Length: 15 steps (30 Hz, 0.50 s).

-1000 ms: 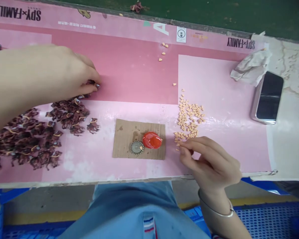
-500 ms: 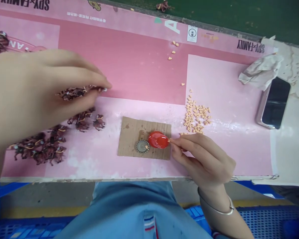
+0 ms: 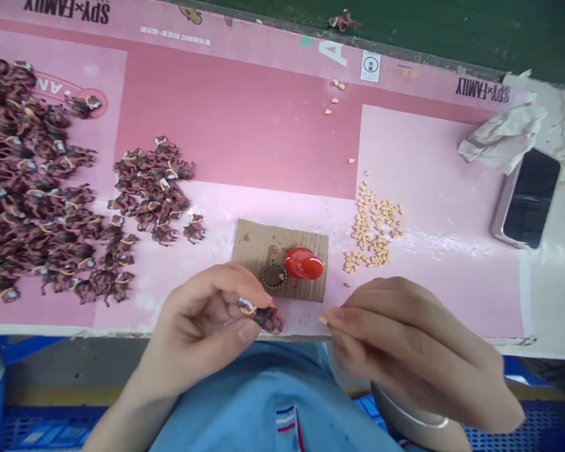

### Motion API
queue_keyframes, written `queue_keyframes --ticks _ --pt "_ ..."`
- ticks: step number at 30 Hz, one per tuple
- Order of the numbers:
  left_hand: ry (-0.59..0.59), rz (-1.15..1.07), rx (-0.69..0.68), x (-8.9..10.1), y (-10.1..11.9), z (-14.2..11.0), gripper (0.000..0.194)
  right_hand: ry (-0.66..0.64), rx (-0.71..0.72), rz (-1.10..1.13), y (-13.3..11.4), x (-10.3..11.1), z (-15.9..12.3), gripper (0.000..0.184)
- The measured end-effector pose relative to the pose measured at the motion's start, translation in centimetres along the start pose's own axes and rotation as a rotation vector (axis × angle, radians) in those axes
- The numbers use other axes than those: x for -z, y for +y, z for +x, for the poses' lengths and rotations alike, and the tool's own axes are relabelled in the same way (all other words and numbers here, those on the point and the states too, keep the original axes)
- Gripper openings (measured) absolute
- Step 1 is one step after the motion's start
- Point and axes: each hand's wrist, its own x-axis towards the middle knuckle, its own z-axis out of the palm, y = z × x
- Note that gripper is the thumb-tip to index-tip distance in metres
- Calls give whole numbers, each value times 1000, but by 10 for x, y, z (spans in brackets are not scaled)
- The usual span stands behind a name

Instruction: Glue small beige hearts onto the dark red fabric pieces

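Between the thumb and fingers of my left hand (image 3: 207,326) is a small dark brown animal figurine (image 3: 263,316) with white and yellow details. My right hand (image 3: 405,345) pinches a tiny yellowish piece (image 3: 323,320) at its fingertips, a short gap to the right of the figurine. Behind both hands lies a cardboard piece (image 3: 306,290). On it are a red, shiny container (image 3: 305,263) and a round metal cap (image 3: 274,275) with a ridged rim. Loose yellowish pieces (image 3: 376,226) are scattered beyond my right hand.
Many similar figurines (image 3: 37,207) crowd the left side, with a smaller cluster (image 3: 155,182) beside them. A phone (image 3: 527,198) and crumpled tissue (image 3: 503,135) lie at the right. Another figurine (image 3: 343,21) rests on the green surface (image 3: 433,31) beyond the pink board.
My left hand has come from the figurine cluster to the near edge, bringing a figurine. My right hand has moved from beside the red container toward the near edge, holding the tiny piece.
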Motion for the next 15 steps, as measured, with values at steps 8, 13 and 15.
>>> queue_keyframes --ticks 8,13,15 --pt "-250 -230 212 11 -8 6 11 113 -19 172 -11 -28 -1 18" --pt "-190 -170 202 13 -8 4 11 129 -11 127 2 -22 -5 20" --pt "-112 -112 142 15 -7 1 11 178 -32 58 12 -15 -12 23"
